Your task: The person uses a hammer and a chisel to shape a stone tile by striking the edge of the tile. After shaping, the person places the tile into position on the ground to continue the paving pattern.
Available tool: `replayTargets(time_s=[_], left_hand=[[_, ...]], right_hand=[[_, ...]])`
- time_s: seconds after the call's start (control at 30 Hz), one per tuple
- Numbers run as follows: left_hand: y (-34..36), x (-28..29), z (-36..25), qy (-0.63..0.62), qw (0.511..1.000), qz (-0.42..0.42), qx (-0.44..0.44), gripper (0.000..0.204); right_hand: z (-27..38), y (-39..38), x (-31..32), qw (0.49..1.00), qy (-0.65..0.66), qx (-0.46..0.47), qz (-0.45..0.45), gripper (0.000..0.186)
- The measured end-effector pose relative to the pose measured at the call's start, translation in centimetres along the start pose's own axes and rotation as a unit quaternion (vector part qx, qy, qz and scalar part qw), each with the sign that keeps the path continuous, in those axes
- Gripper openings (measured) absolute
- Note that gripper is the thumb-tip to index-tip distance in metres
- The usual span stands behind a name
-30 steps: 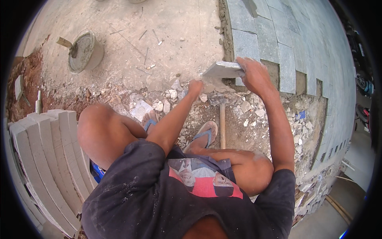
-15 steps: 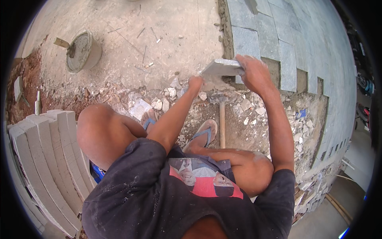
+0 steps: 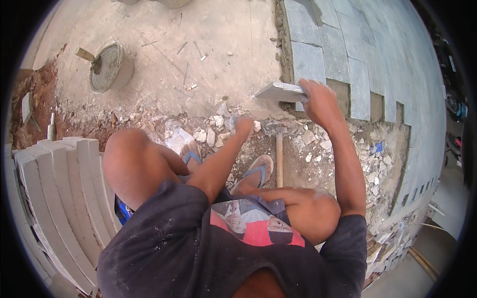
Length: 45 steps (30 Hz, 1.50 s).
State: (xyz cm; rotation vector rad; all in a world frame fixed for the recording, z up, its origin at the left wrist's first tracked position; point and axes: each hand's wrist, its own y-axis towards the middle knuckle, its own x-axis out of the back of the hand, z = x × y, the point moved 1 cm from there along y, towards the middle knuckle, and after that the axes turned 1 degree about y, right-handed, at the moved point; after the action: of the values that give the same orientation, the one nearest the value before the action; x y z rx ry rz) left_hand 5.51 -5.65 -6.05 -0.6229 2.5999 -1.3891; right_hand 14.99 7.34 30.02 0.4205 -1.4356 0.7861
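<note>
My right hand (image 3: 319, 102) grips a grey stone tile (image 3: 278, 91) by its right end, holding it at a tilt beside the mortar edge of the laid paving (image 3: 308, 59). My left hand (image 3: 243, 128), fingers curled, is low over broken white rubble (image 3: 216, 134), below the tile and apart from it; whatever it holds is too hidden to name. A hammer with a long wooden handle (image 3: 279, 164) lies on the rubble between my left hand and right forearm, beside my sandalled foot.
A mortar bucket (image 3: 113, 74) with a wooden-handled tool stands at upper left on bare concrete (image 3: 208, 30). Stacked grey slabs (image 3: 54, 193) stand left of my knee. More buckets show at the top edge, red soil at left, dark objects and loose wooden strips at far right.
My left hand has drawn back from near the tile's left end, down toward me. My right hand still grips the tile, and the whole view has shifted slightly.
</note>
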Motion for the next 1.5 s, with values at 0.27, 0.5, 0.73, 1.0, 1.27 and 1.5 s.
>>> replayTargets(time_s=[0.27,0.5,0.73,1.0,1.27,1.5], left_hand=[[-4.9,4.7,-3.0,0.303,0.886,-0.267,-0.225,0.039],[-1.5,3.0,-7.0,0.188,0.854,-0.174,-0.452,0.022],[-0.1,2.5,-6.4,0.149,0.853,-0.141,-0.479,0.014],[-1.3,2.6,-6.8,0.151,0.872,-0.138,-0.446,0.018],[-0.6,4.2,-6.8,0.123,0.884,-0.157,-0.423,0.024],[-1.4,3.7,-7.8,0.101,0.903,-0.125,-0.398,0.023]], right_hand=[[-2.5,-10.6,4.0,0.97,0.163,-0.153,-0.097,0.032],[-9.2,-24.3,-0.5,0.862,0.314,-0.363,-0.159,0.045],[-14.5,-38.0,-10.9,0.726,0.352,-0.555,-0.203,0.046],[-21.9,-49.6,-22.5,0.686,0.294,-0.641,-0.18,0.05],[-13.1,-29.8,-25.0,0.818,0.258,-0.492,-0.15,0.04],[-4.4,-18.8,-33.1,0.893,0.247,-0.372,0.048,0.043]])
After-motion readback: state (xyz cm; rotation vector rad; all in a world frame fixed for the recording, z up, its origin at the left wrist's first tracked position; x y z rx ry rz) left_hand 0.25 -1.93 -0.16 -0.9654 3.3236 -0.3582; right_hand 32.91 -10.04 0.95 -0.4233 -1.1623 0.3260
